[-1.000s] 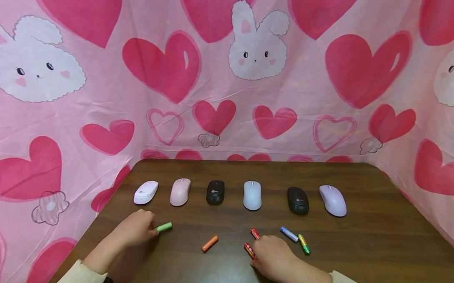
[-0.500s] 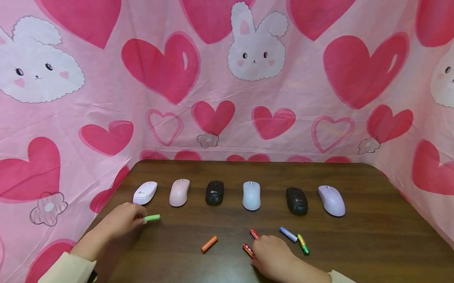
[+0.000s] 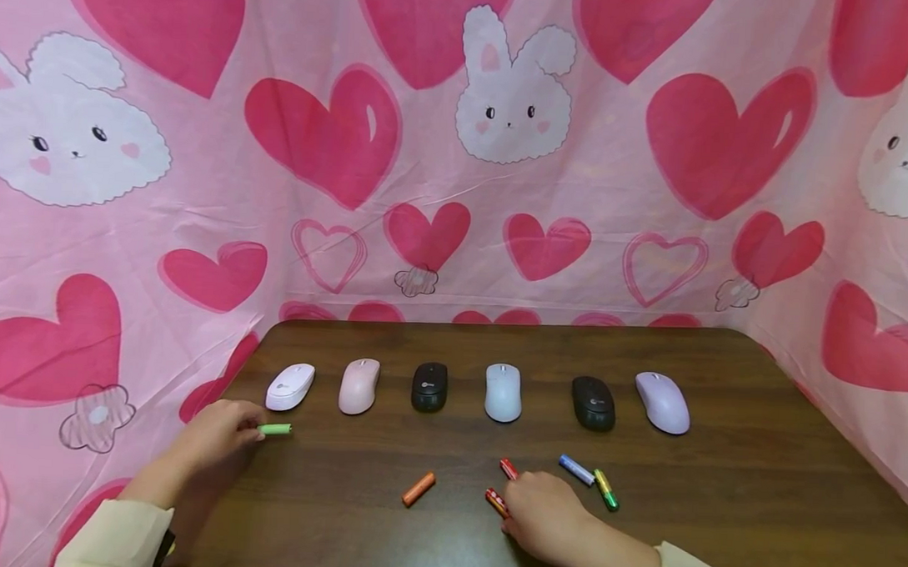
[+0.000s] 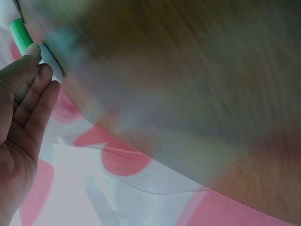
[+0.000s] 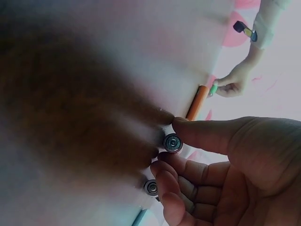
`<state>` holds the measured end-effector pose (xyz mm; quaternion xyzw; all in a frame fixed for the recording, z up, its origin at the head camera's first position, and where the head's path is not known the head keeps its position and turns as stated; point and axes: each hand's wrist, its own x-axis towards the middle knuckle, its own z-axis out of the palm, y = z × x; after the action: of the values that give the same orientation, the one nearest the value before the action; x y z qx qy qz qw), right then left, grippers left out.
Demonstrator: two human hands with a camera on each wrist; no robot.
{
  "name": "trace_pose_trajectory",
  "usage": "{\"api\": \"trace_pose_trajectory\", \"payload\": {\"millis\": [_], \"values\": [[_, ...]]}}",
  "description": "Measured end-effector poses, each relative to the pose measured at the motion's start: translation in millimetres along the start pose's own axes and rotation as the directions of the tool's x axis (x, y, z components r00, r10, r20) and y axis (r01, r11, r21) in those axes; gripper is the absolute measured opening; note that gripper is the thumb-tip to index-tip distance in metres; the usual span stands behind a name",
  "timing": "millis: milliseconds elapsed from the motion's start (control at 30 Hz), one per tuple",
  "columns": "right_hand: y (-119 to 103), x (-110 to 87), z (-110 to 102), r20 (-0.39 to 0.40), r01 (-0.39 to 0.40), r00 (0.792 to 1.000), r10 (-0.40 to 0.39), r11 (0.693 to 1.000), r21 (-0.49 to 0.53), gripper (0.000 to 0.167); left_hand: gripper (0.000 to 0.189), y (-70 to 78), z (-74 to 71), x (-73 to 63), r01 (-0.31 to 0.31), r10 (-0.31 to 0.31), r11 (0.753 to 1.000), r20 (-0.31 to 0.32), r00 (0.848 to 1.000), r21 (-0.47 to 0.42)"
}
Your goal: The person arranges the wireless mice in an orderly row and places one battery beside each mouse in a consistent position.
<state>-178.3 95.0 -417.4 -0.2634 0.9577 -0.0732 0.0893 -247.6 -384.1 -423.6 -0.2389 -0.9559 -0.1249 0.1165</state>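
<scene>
Pinched narrow, my right hand [image 3: 551, 516] and my left hand [image 3: 224, 430] each hold a battery at the bench [image 3: 460, 551]. Between the thumb and fingers of my right hand is a red-and-yellow battery [image 3: 496, 503], one round metal end turned toward my wrist camera. My left hand, out at the left edge of the bench, grips a green battery [image 3: 276, 429] by one end, the rest sticking out to the right; whether it touches the wood I cannot tell. Cream sleeves [image 3: 118, 535] cover my arms, with a dark band [image 3: 163, 549] at the left wrist.

Between my hands an orange battery [image 3: 419, 489] lies slanted, nearer to the right one. To the right of my right hand lies a yellow-and-green battery [image 3: 607, 490]. A little farther out, a red battery [image 3: 509, 468] shows just beyond my right fingers, partly hidden, and a blue battery [image 3: 576, 470] lies with one end close to the yellow-and-green one.

Beyond these, in a row from left to right, sit a white mouse [image 3: 290, 387], a pink mouse [image 3: 359, 386], a black mouse [image 3: 429, 387], a light blue mouse [image 3: 503, 393], a second black mouse [image 3: 593, 403] and a lilac mouse [image 3: 662, 403]. Past the bench hangs a pink cloth [image 3: 428, 178] printed with red hearts and white rabbit faces
</scene>
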Motion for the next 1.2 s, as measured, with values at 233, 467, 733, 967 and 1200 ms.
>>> {"api": "trace_pose_trajectory", "payload": {"millis": [233,467,733,967,1200], "values": [[0.1,0.7,1.0,-0.007,0.001,1.000,-0.001,1.000,-0.016,0.028,0.020,-10.6,-2.0,1.6,0.005,-0.004,1.000,0.023,1.000,-0.029],[-1.5,-0.2,1.5,-0.038,-0.005,0.999,0.004,1.000,-0.025,0.030,0.021,-18.6,-2.1,2.3,0.023,-0.021,0.999,0.055,0.998,-0.027],[-2.0,-1.0,1.9,-0.058,-0.012,0.998,0.010,0.999,-0.036,0.032,0.020,-22.5,-1.2,3.7,0.029,-0.026,0.998,0.065,0.998,-0.047],[-2.6,-1.3,1.4,-0.038,-0.019,0.999,0.018,0.999,-0.029,0.031,0.019,-26.9,-1.1,6.2,0.029,-0.023,0.997,0.090,0.996,-0.067],[-2.0,0.4,2.3,-0.023,-0.024,0.999,0.023,0.999,-0.033,0.027,0.018,-25.9,-1.0,9.4,0.056,-0.047,0.996,0.118,0.992,-0.073]]}}
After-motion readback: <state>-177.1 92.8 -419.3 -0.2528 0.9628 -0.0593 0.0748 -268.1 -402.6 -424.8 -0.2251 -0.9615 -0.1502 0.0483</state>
